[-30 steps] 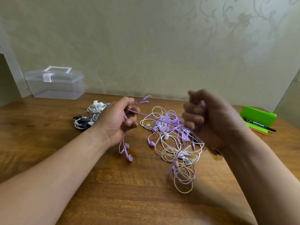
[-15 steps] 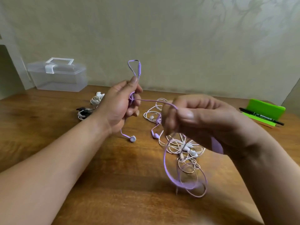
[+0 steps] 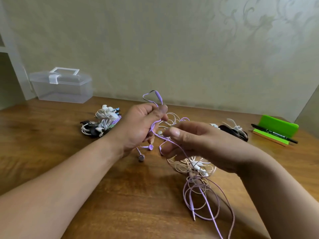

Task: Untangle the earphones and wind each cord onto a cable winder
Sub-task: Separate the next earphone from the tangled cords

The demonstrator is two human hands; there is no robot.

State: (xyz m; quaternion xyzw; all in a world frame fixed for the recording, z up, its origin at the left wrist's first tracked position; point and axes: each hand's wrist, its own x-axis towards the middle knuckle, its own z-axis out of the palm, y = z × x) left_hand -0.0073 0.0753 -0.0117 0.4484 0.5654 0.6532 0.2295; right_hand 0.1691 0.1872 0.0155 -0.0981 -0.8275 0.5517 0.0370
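While L hand (image 3: 138,128) grips purple cord (image 3: 158,96), R hand (image 3: 198,144) pinches it above tangle (image 3: 195,166).

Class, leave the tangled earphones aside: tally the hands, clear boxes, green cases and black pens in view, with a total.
Hands: 2, left hand and right hand, both holding the purple cord
Clear plastic box: 1
Green case: 1
Black pen: 1
Total: 5
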